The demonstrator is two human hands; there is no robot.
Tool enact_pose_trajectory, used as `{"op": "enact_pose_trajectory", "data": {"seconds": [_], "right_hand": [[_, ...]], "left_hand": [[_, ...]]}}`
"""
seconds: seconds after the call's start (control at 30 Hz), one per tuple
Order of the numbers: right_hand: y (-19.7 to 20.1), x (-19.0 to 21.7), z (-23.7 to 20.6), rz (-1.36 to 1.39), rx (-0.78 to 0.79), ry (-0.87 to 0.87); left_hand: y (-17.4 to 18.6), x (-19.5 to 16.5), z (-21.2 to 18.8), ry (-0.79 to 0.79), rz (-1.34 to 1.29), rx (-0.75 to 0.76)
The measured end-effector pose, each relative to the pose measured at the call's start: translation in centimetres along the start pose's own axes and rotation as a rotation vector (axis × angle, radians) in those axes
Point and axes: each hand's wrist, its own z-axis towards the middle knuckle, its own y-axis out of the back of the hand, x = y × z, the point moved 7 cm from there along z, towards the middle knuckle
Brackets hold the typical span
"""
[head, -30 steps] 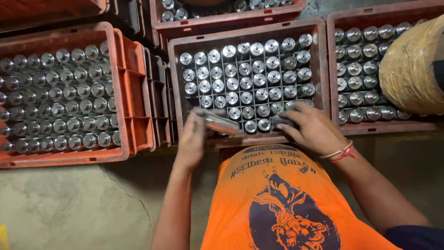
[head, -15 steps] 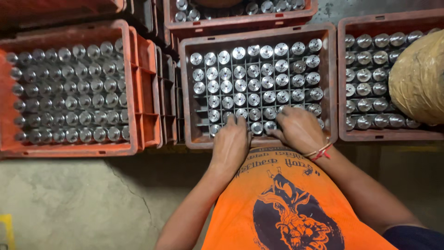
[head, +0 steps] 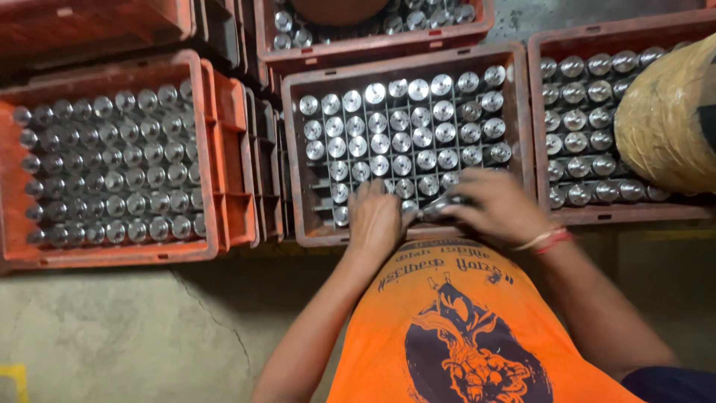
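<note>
Your right hand (head: 498, 207) closes on a shiny steel cylinder (head: 440, 207) at the brown crate's (head: 294, 149) near edge, left hand (head: 375, 219) resting flat; likely heavy, slippery—grip mid-body.

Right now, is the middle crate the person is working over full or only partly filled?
Partly filled. The middle crate holds upright metal cylinders in most cells, but several grid cells at its near left stand empty.

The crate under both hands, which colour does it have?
Dull reddish-brown crate, seen in the head view.
</note>
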Motion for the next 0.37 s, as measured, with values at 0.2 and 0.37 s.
{"op": "enact_pose_trajectory", "data": {"seconds": [0.2,0.37], "right_hand": [[3.8,-1.6,-2.4,1.165,-0.087,-0.009],[-4.1,-8.0,-3.2,0.970,0.046,-0.513]], "left_hand": [[-1.0,0.8,-0.2,-0.019,-0.111,-0.028],[-1.5,1.9,-0.8,-0.040,-0.240,-0.106]]}}
